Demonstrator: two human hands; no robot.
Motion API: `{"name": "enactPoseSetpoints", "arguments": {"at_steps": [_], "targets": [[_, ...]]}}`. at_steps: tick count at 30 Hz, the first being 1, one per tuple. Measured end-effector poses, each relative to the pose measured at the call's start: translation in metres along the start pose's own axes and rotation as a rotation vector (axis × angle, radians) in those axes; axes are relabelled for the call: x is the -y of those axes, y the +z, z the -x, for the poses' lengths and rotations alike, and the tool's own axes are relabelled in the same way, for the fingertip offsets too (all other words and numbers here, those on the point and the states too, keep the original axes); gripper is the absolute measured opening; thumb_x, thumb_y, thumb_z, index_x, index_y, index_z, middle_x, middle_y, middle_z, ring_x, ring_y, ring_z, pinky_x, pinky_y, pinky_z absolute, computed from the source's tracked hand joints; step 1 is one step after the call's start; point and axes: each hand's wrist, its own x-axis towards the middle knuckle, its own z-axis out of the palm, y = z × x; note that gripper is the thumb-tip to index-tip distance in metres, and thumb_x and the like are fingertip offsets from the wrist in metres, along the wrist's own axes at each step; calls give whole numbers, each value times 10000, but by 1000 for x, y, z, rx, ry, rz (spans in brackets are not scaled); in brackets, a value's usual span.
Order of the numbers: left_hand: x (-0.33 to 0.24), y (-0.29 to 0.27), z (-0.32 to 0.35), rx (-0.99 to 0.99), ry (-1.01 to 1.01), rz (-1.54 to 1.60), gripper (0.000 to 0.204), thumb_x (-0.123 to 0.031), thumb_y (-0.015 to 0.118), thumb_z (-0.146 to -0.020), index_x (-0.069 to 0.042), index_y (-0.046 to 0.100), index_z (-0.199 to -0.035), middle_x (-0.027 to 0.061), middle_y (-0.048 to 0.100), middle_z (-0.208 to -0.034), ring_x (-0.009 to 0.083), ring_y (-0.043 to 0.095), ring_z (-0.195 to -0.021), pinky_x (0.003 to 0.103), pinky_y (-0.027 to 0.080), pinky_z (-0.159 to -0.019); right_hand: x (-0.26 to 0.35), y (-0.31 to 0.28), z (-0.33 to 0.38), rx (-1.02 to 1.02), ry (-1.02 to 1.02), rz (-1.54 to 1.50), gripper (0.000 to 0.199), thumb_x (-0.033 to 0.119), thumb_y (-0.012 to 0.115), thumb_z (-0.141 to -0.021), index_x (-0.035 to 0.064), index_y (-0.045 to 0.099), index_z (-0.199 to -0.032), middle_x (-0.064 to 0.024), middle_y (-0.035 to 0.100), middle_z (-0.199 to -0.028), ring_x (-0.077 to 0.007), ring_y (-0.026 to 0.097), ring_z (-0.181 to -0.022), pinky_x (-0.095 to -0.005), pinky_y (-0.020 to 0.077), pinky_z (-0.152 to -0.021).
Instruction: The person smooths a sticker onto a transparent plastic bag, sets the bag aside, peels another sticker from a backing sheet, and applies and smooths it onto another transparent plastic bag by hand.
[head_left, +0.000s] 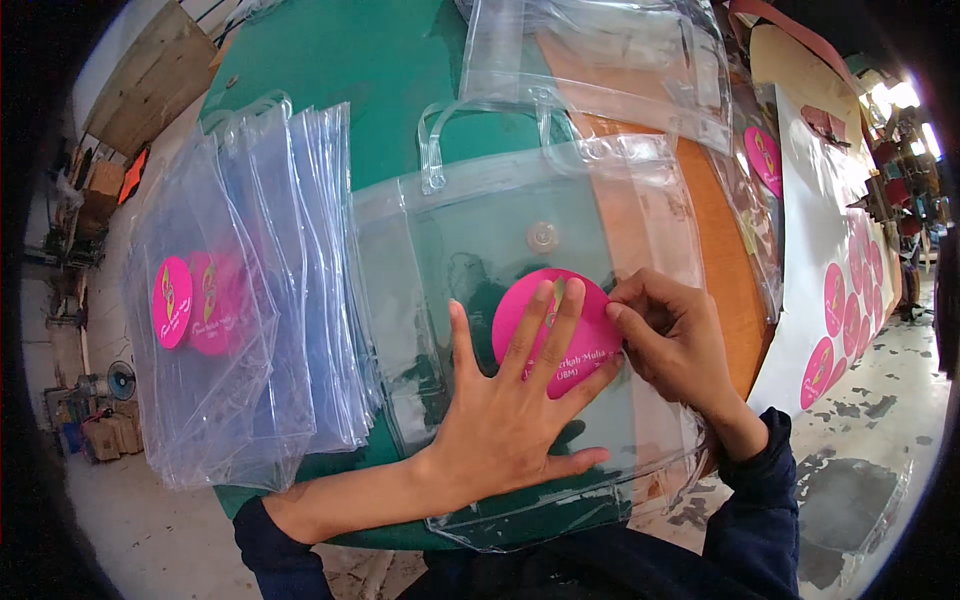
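Observation:
A round pink sticker (597, 325) with a small printed emblem lies on a clear plastic handbag (430, 260) in front of me. My left hand (520, 390) rests flat over it with fingers spread, holding nothing. At the sticker's right edge, my right hand (670, 335) is closed in a pinch, thumb and forefinger together on the rim. The bag lies flat with its clear handles (432, 150) pointing away from me, and a round snap button (542, 237) sits above the sticker. Part of the sticker is hidden under my left fingers.
On the left lies a stack of clear bags (290, 300) with pink stickers. More clear plastic (600, 60) lies at the far edge. A white sheet of pink round stickers (800, 260) is at the right. The table (330, 50) is green and brown.

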Motion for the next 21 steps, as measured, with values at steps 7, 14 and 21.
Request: {"name": "enactPoseSetpoints", "arguments": {"at_steps": [7, 14, 21], "targets": [[11, -4, -5, -20, -84, -33, 691, -760, 356, -783, -381, 456, -1352, 301, 25, -1508, 428, -2, -1414, 782, -26, -935, -1, -1, 1, 15, 0, -27, 88, 86, 611, -867, -1, 616, -881, 12, 550, -601, -22, 479, -519, -198, 349, -468], [5, 0, -2, -5, 29, -34, 680, -762, 340, -790, -385, 470, -1342, 298, 11, -1510, 437, -12, -1411, 795, -38, -912, 0, -1, 1, 14, 18, -42, 92, 88, 612, -870, -3, 614, -879, 7, 570, -614, -19, 491, -527, -196, 356, -469], [14, -8, -5, -35, -97, -80, 674, -752, 315, -810, -380, 457, -1354, 318, 13, -1502, 468, -12, -1401, 774, -21, -939, -1, -1, 0, 3, -7, -12, 90, 80, 610, -859, -9, 620, -847, -12, 584, -618, -29, 513, -527, -202, 375, -475]]}}
